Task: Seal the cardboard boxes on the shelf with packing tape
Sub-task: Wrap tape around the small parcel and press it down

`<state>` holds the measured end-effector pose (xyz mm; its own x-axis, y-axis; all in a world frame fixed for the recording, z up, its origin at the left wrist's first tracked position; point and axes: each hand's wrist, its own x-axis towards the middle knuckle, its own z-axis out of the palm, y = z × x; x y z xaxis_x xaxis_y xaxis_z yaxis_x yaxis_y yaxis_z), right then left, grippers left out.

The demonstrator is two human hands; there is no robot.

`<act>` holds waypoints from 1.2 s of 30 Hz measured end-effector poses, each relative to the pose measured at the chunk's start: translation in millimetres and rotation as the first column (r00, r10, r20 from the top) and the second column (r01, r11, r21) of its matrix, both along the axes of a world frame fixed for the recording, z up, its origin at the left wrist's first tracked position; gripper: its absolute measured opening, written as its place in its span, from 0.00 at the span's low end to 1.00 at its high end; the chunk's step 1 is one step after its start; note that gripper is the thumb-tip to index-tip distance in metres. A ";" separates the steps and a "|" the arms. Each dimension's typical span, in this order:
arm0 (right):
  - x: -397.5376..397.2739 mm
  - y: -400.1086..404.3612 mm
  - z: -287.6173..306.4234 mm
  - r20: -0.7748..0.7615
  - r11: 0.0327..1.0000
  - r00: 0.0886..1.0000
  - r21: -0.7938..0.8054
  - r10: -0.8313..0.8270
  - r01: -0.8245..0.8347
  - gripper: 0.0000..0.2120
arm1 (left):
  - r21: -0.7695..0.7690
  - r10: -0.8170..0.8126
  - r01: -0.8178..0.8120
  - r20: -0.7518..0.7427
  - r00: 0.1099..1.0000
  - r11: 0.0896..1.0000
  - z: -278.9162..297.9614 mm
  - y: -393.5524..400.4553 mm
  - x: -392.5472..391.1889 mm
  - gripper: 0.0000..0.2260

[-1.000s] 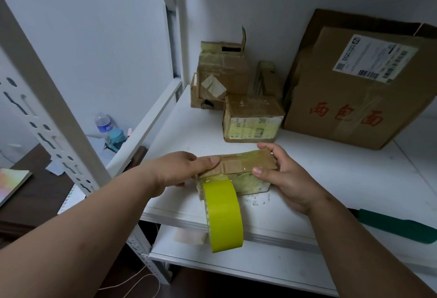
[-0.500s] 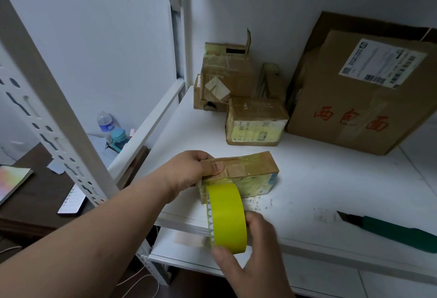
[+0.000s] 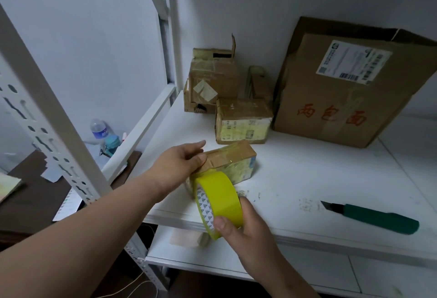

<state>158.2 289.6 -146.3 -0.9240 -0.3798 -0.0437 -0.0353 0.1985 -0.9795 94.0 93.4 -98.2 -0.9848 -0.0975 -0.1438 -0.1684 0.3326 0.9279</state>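
A small taped cardboard box [image 3: 233, 161] lies near the front edge of the white shelf [image 3: 307, 170]. My left hand [image 3: 182, 160] rests on its left end, thumb pressing the top by the tape's end, fingers stretched out. My right hand [image 3: 238, 224] grips the yellow tape roll [image 3: 220, 199], which stands on edge in front of the box over the shelf's lip. Other small boxes [image 3: 243, 124] stand further back, one of them a box with an open flap [image 3: 214, 78]. A large cardboard box [image 3: 350, 89] leans on the wall at the right.
A green utility knife [image 3: 376, 217], blade out, lies on the shelf at the right front. The white shelf upright [image 3: 47, 118] crosses the left side. Beyond it a dark desk [image 3: 30, 184] holds a water bottle [image 3: 99, 128] and papers. A lower shelf [image 3: 236, 257] shows below.
My right hand left the box's right end, dropped to the tape roll and took hold of it. My left hand stayed at the box's left end.
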 end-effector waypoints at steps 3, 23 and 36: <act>-3.0 0.7 -1.6 -0.002 1.000 1.000 0.003 0.004 -0.004 0.22 | -0.151 -0.240 0.221 -0.118 0.964 0.963 -0.8 -9.7 13.4 0.17; -59.0 -0.6 61.9 0.004 0.989 0.998 -0.132 0.064 -0.063 0.20 | 0.283 -0.151 0.163 -0.066 0.986 0.945 -41.2 -29.0 18.8 0.25; -86.3 -35.2 49.1 0.204 0.959 0.973 -0.279 0.113 -0.053 0.16 | -0.092 -0.220 0.210 -0.121 0.968 0.973 -64.3 -45.3 13.8 0.18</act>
